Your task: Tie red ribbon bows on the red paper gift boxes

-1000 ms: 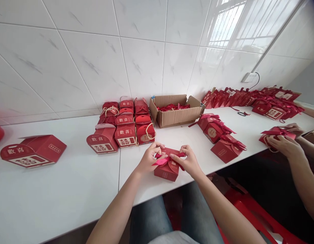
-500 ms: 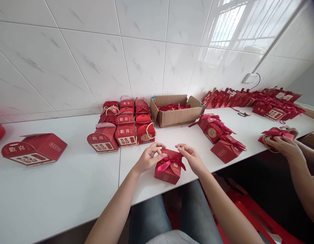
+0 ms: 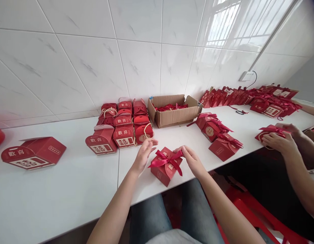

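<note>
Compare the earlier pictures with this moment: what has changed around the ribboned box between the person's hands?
The left hand has let go of the ribbon bow and moved off leftward, fingers spread. The right hand also let go, but is now back at the bow's right loop. The red box has turned clockwise. The cardboard carton and grouped boxes stayed put.

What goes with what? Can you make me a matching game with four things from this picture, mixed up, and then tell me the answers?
Things:
1. Bow
2. Cardboard box
3. Socket
4. Jeans

Clues:
A. White, on the wall
B. Blue, below the table edge
C. Brown, open at the top
D. Red, between the left hand and the right hand

Right pairs: 1-D, 2-C, 3-A, 4-B
</note>
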The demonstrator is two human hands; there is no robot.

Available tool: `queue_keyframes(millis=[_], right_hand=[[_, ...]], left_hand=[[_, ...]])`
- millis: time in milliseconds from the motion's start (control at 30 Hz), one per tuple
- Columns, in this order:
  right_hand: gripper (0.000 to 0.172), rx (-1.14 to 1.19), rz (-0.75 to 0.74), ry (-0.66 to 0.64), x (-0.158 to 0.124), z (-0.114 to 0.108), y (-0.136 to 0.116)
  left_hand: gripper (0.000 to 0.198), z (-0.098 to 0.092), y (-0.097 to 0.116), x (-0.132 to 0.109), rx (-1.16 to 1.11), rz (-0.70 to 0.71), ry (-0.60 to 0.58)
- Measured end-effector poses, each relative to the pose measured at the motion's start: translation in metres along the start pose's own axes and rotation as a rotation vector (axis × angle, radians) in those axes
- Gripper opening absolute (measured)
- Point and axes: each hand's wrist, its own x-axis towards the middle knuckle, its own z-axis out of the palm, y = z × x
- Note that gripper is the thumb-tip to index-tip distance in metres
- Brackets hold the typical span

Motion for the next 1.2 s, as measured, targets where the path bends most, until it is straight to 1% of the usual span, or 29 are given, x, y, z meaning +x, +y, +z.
queue_keyframes(millis=[67, 100, 133, 233, 333, 433, 533, 600, 700, 733, 800, 867, 933, 1000, 1100, 1133, 1200], right_hand=[[0.036, 0.051, -0.005, 0.016, -0.001, -0.003, 0.001], [0.036, 0.059, -0.003, 0.027, -0.001, -0.004, 0.0], [0.037, 0.049, -0.003, 0.035, -0.001, -0.005, -0.001], [0.039, -0.05, -0.034, 0.036, 0.002, -0.007, -0.008], [0.033, -0.189, -0.115, -0.029, 0.008, -0.004, -0.018], [0.027, -0.385, -0.189, -0.084, 0.017, 0.006, -0.027], [0.027, -0.548, -0.261, -0.114, 0.024, 0.018, -0.032], [0.029, -0.634, -0.308, -0.157, 0.028, 0.025, -0.034], [0.028, -0.759, -0.334, -0.24, 0.035, 0.03, -0.035], [0.026, -0.783, -0.33, -0.25, 0.037, 0.029, -0.035], [0.02, -0.772, -0.306, -0.199, 0.042, 0.024, -0.032], [0.019, -0.686, -0.272, -0.055, 0.044, 0.013, -0.026], [0.024, -0.556, -0.227, 0.106, 0.043, -0.002, -0.014], [0.031, -0.424, -0.161, 0.216, 0.035, -0.017, 0.004], [0.04, -0.283, -0.028, 0.285, 0.016, -0.035, 0.039], [0.042, -0.255, 0.013, 0.307, 0.009, -0.039, 0.05], [0.042, -0.23, 0.044, 0.373, -0.003, -0.044, 0.067]], left_hand=[[0.034, -0.003, 0.003, -0.012, 0.109, 0.036, 0.154], [0.035, -0.004, 0.005, -0.019, 0.174, 0.057, 0.209], [0.035, -0.003, 0.006, -0.027, 0.233, 0.074, 0.238], [0.032, 0.006, 0.005, -0.05, 0.363, 0.089, 0.258], [0.026, 0.018, 0.0, -0.063, 0.479, 0.069, 0.304], [0.023, 0.025, -0.005, -0.069, 0.517, 0.047, 0.329], [0.024, 0.028, -0.01, -0.074, 0.528, 0.021, 0.359], [0.024, 0.029, -0.014, -0.077, 0.541, 0.002, 0.38], [0.026, 0.03, -0.019, -0.08, 0.546, -0.025, 0.388], [0.026, 0.03, -0.021, -0.081, 0.538, -0.035, 0.387], [0.027, 0.028, -0.024, -0.082, 0.507, -0.047, 0.379], [0.025, 0.025, -0.029, -0.084, 0.458, -0.05, 0.368], [0.021, 0.023, -0.034, -0.087, 0.396, -0.049, 0.368], [0.02, 0.022, -0.039, -0.092, 0.365, -0.037, 0.391], [0.034, 0.025, -0.045, -0.1, 0.445, 0.025, 0.424], [0.034, 0.026, -0.046, -0.103, 0.493, 0.05, 0.427], [0.028, 0.03, -0.049, -0.108, 0.581, 0.097, 0.428]])
